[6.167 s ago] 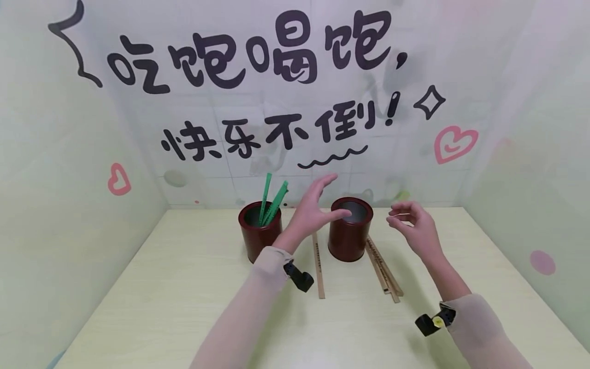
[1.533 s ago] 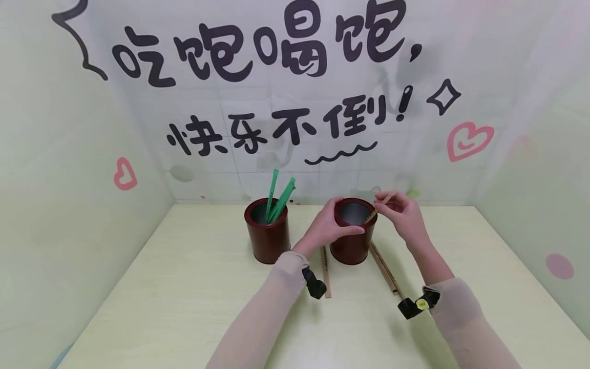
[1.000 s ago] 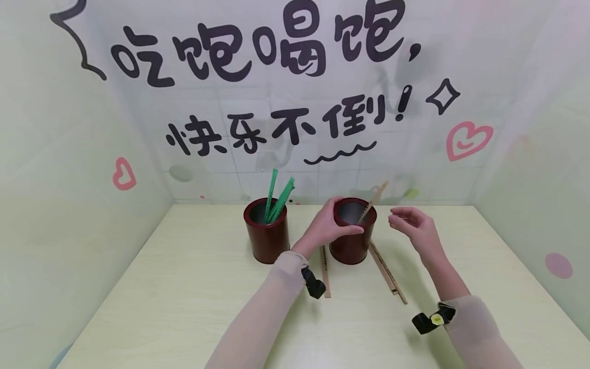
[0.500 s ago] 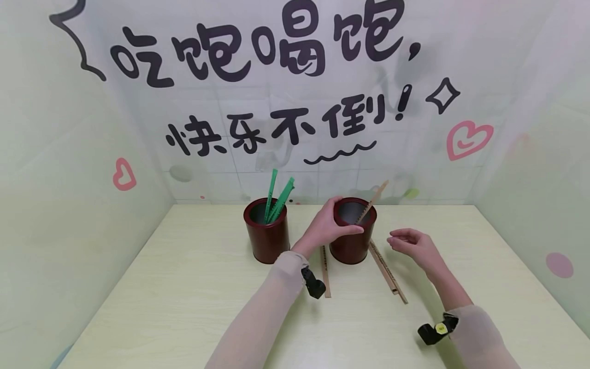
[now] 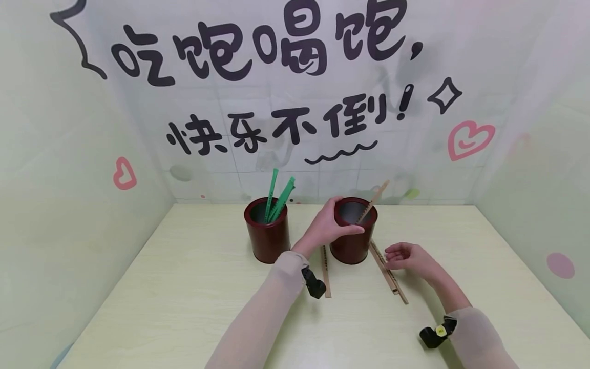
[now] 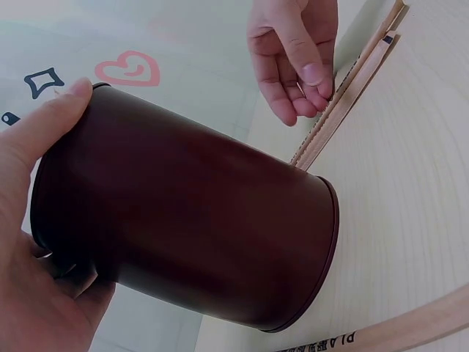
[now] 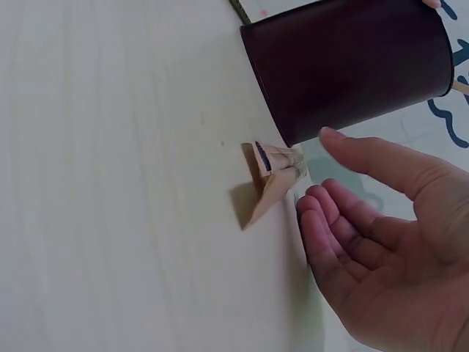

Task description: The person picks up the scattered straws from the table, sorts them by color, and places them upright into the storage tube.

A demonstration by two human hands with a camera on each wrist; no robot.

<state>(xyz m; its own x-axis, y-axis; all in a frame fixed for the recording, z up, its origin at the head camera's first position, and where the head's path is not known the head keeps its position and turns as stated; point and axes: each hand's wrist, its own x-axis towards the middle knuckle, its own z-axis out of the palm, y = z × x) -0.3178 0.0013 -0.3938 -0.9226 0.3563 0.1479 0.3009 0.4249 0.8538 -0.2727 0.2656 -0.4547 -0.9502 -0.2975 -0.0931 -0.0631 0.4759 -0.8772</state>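
My left hand (image 5: 324, 225) grips the rim of a dark red cylindrical holder (image 5: 351, 246), thumb in front and fingers behind. One brown paper-wrapped straw (image 5: 374, 200) leans in that holder, its top tilted right. To the right, my right hand (image 5: 412, 259) hovers by several brown paper-wrapped straws (image 5: 386, 274) lying on the table. Its thumb and fingers stand apart with nothing between them in the right wrist view, close to the straws' ends (image 7: 271, 180). The left wrist view shows the holder's side (image 6: 183, 205) filling the middle.
A second dark red holder (image 5: 269, 241) with several green straws (image 5: 278, 202) stands at left. Another brown straw (image 5: 325, 274) lies on the table between the holders. A printed fabric wall (image 5: 207, 179) rises behind the pale table (image 5: 193, 297).
My left hand has taken hold of the right holder. My right hand put one brown straw into it, let go, then moved down to the straws on the table.
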